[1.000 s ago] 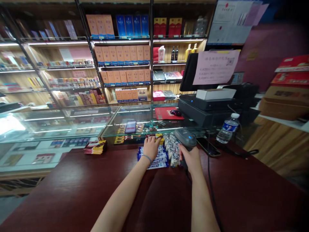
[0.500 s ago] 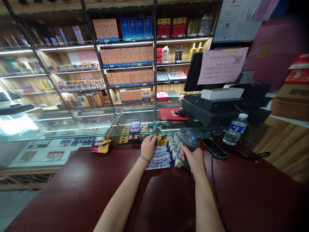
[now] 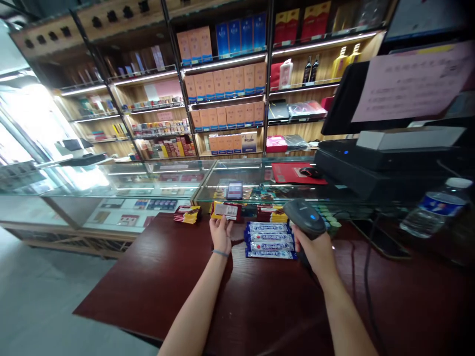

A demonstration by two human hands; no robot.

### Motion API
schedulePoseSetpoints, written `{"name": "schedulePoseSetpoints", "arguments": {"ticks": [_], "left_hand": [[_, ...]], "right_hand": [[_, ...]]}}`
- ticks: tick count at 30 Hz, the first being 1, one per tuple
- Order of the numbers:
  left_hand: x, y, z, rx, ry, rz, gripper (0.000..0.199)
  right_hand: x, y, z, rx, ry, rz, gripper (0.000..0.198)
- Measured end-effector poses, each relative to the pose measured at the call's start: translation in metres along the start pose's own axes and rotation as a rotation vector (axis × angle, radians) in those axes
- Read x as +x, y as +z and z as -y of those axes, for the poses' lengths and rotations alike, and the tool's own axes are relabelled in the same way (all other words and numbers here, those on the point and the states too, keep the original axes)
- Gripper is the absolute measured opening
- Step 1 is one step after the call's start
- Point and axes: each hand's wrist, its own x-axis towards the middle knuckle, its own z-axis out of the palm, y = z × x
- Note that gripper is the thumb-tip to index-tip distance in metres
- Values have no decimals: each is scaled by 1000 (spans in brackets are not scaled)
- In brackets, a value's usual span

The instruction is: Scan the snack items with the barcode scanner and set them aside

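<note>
My left hand (image 3: 221,234) holds up a small yellow and dark red packet (image 3: 227,211), its barcode label turned toward me. Fingers of my right hand (image 3: 315,247) are wrapped round the handle of a dark barcode scanner (image 3: 304,217), whose blue light glows on top. Blue and white stick-shaped packets (image 3: 270,241) lie in a row on the table between my hands. Behind them is a stack of yellow and red packets (image 3: 272,213), and a similar stack (image 3: 187,214) lies farther left. Small jars (image 3: 331,220) are partly hidden behind the scanner.
A glass display counter (image 3: 163,175) runs along the table's far side. To the right are a phone (image 3: 378,240), a water bottle (image 3: 436,207), a monitor (image 3: 349,99) with a pink paper, and a dangling black cable (image 3: 367,277). Shelves of boxed goods (image 3: 226,81) line the wall.
My left hand has moved left, away from the stack by the stick packets, and now holds one packet up. The scanner remains in my right hand. The view has turned left.
</note>
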Motion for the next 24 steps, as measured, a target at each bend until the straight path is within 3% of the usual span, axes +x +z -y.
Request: {"name": "schedulePoseSetpoints", "arguments": {"ticks": [2, 4, 9, 13, 18, 24], "left_hand": [[4, -10, -4, -71, -38, -45, 32], [9, -17, -6, -122, -65, -82, 29], [20, -28, -9, -152, -89, -149, 27], [24, -33, -8, -92, -70, -147, 22], [24, -39, -9, 80, 2, -53, 9], [26, -35, -6, -18, -47, -136, 21]], "right_hand": [[-5, 12, -1, 11, 57, 101, 26], [-12, 25, 1, 30, 91, 192, 32], [-32, 55, 6, -43, 47, 355, 45], [-36, 63, 5, -178, -17, 394, 47], [-35, 63, 3, -299, -36, 489, 48], [-40, 62, 10, -244, 20, 412, 48]]}}
